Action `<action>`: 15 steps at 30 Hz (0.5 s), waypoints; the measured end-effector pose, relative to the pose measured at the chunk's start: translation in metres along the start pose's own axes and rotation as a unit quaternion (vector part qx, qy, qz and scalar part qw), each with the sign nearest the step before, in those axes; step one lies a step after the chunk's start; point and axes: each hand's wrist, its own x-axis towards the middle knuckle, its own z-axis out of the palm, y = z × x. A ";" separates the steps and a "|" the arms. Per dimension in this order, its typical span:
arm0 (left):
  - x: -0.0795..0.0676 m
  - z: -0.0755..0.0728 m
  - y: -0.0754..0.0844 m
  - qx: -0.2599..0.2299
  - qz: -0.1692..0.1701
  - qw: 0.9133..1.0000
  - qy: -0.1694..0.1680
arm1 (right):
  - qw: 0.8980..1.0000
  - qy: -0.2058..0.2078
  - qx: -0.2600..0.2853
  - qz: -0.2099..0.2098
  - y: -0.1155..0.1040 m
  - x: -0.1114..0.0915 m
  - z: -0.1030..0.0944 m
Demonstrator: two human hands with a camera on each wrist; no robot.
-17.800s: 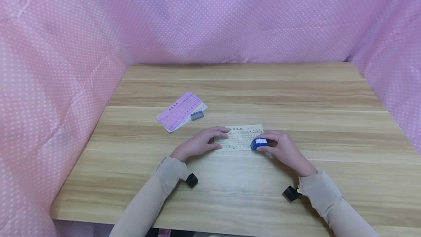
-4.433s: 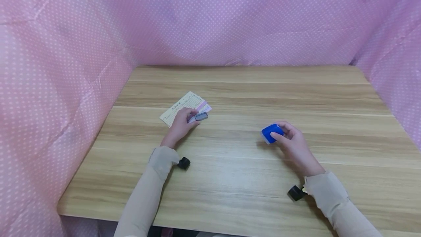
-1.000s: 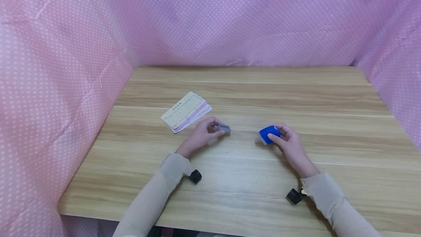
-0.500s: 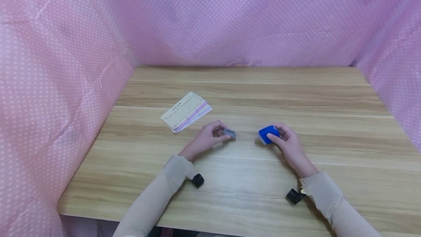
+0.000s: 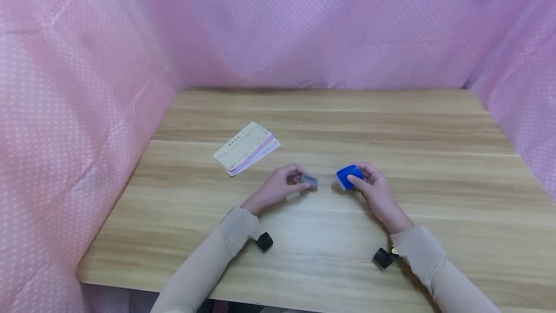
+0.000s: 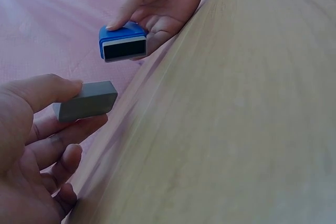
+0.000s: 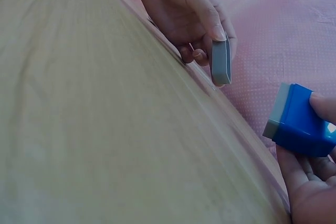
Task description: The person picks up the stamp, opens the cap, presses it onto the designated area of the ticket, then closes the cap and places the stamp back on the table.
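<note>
My left hand (image 5: 280, 187) pinches a small grey stamp cap (image 5: 309, 180) between thumb and fingers, over the middle of the table. In the right wrist view the hollow side of the cap (image 7: 221, 62) shows. Facing it, my right hand (image 5: 377, 192) grips a blue self-inking stamp (image 5: 349, 177) by its body. The stamp's dark printing face (image 6: 125, 49) points toward the left hand in the left wrist view. A short gap separates cap and stamp.
A fanned stack of printed slips (image 5: 245, 146), cream on top with purple and white edges below, lies left of centre on the wooden table (image 5: 391, 124). Pink dotted cloth (image 5: 278, 23) hangs behind and beside the table. Black wrist cameras (image 5: 264, 241) sit at both cuffs.
The cream slip went from between the hands onto the stack. My left hand picked up the cap beside the stack and carried it right; the stamp has shifted slightly left, narrowing the gap.
</note>
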 end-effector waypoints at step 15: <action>-0.009 0.021 -0.008 0.017 0.014 1.000 -0.016 | 1.000 0.003 -0.013 -0.007 0.018 0.006 0.038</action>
